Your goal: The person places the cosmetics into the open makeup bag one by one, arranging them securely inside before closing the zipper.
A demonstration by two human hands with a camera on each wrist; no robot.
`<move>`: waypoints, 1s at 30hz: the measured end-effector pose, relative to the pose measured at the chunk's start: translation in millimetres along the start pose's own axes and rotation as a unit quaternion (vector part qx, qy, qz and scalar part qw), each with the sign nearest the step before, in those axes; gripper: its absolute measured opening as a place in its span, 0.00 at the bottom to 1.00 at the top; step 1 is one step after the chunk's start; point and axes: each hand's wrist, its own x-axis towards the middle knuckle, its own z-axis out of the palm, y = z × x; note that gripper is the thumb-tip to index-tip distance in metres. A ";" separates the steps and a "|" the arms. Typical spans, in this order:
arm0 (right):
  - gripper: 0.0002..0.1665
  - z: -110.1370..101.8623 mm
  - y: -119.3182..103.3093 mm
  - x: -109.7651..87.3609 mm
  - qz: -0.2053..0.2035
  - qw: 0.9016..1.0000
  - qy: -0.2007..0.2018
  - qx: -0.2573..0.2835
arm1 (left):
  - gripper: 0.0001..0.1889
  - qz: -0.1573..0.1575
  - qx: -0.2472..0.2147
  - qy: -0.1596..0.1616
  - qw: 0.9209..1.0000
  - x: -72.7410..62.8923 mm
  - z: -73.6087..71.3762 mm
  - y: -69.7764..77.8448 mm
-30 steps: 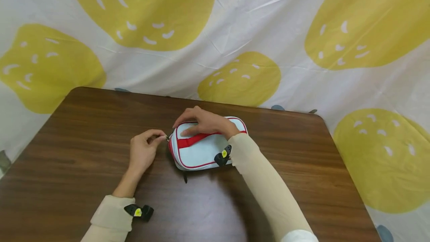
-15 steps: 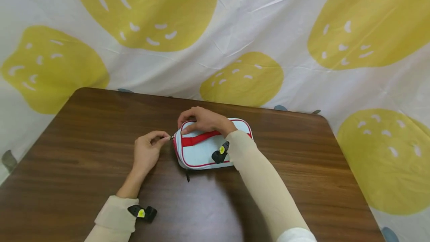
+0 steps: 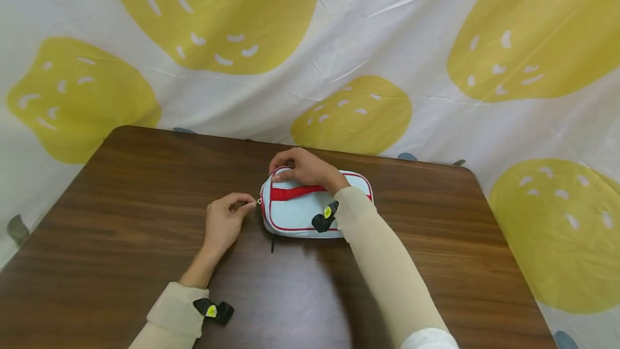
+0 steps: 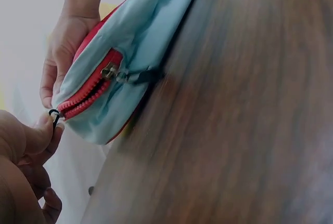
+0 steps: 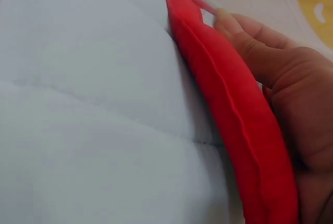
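A pale blue pouch (image 3: 300, 214) with red piping lies on the table, a red strap (image 5: 223, 83) running along its upper face. At its left end, my left hand (image 3: 225, 222) pinches a zipper pull (image 4: 54, 119) between thumb and forefinger. My right hand (image 3: 310, 168) grips the far left edge of the pouch, thumb on top and fingers over the far side. The left wrist view shows the red zipper (image 4: 86, 96) with a narrow dark gap between its teeth. A second zipper slider (image 4: 109, 70) sits farther along, its black pull (image 4: 140, 76) hanging toward the table.
The dark wooden table (image 3: 145, 203) has rounded far corners. Behind it hangs a white cloth (image 3: 232, 101) with large yellow fruit prints. Small black devices with yellow marks are strapped at both wrists, over beige sleeves (image 3: 387, 263).
The pouch has shifted slightly right and away, and both hands have moved with it. The left hand keeps its pinch on the zipper pull; the right hand keeps its grip. The head view has drifted slightly.
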 end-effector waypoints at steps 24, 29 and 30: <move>0.06 -5.9 12.7 -10.6 0.075 0.994 0.074 0.012 | 0.03 -0.010 0.024 -0.111 0.993 -12.2 14.1 12.9; 0.05 -4.7 13.4 -10.6 0.067 0.996 0.060 0.000 | 0.04 -0.030 0.008 -0.143 0.989 -13.8 16.0 15.2; 0.05 -4.0 13.1 -10.4 0.066 0.996 0.058 -0.002 | 0.04 -0.036 0.008 -0.151 0.988 -13.6 15.2 15.1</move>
